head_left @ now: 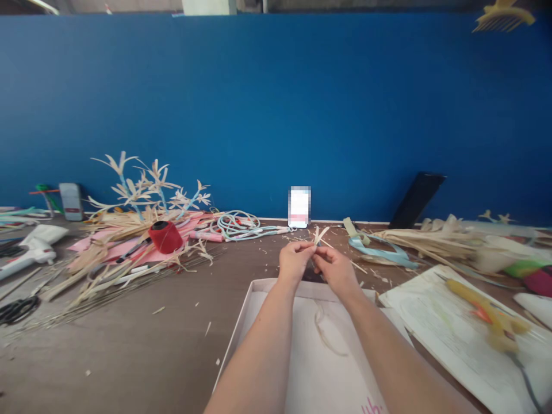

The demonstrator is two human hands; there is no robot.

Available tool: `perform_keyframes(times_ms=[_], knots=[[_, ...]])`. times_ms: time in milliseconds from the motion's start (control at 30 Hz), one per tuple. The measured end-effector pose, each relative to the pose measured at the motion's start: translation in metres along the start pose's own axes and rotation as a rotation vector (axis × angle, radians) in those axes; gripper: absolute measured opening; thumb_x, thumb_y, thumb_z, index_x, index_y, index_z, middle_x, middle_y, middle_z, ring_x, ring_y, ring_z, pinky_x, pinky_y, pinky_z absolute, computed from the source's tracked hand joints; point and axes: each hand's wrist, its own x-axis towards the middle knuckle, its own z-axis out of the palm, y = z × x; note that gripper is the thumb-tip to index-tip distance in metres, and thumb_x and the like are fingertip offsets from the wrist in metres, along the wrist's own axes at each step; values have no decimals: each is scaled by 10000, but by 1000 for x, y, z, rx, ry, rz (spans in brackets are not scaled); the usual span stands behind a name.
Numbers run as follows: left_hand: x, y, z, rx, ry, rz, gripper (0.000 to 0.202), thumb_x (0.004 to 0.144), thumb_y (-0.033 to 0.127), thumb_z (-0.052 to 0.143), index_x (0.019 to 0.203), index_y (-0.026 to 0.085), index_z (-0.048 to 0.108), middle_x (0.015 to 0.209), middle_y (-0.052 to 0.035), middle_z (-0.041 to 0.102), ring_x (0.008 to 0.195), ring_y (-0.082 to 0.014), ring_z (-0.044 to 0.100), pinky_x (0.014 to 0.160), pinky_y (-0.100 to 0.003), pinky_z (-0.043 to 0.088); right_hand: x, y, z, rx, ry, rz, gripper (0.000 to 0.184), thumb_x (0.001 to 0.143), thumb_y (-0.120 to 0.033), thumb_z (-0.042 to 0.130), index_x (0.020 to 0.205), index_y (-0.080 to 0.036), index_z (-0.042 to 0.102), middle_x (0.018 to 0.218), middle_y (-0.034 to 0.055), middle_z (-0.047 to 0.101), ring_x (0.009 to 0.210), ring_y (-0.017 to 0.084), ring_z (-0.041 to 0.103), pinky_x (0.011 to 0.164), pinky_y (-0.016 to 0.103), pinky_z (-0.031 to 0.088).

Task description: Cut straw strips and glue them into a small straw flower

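Above the far edge of a shallow white box lid [249, 313], both hands meet with fingertips almost touching. My left hand [295, 261] is closed in a pinch at the base of a small pale straw flower [319, 234], whose thin petals spread upward. My right hand [338, 270] pinches at the same spot from the other side; the flower's lower end is hidden by the fingers. A curved pale strip [321, 328] lies inside the lid, between my forearms.
Behind the hands a lit phone [299, 210] leans on the blue partition [276, 115]. A red thread spool [165, 237], straw strips and finished straw flowers [149, 187] crowd the left. A yellow glue gun [485, 316] rests on paper at right, near blue ribbon [383, 254].
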Motion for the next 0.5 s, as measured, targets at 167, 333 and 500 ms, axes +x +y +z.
perform_keyframes(times_ms=[167,333,500], knots=[[0,1,0,-15,-32,-8,218,617,263,681,786,124,682,811,-80,673,743,-159,609,711,-262,468,1,0,-1,-1,8,-15,357,711,-457,548,867,-151,643,509,-2,566,427,116,477,440,232,341],[-2,3,-1,-11,-86,6,310,611,253,697,898,139,667,895,-85,667,786,-164,604,723,-267,469,1,0,-4,-50,21,-36,317,720,-439,548,847,-163,637,512,-12,552,462,123,485,482,241,347],[-3,4,-3,-66,-200,17,372,643,241,682,1000,145,647,994,-107,649,888,-182,595,804,-291,459,1,3,-6,-41,29,-32,304,726,-429,545,856,-165,623,514,-17,546,459,123,478,490,247,352]])
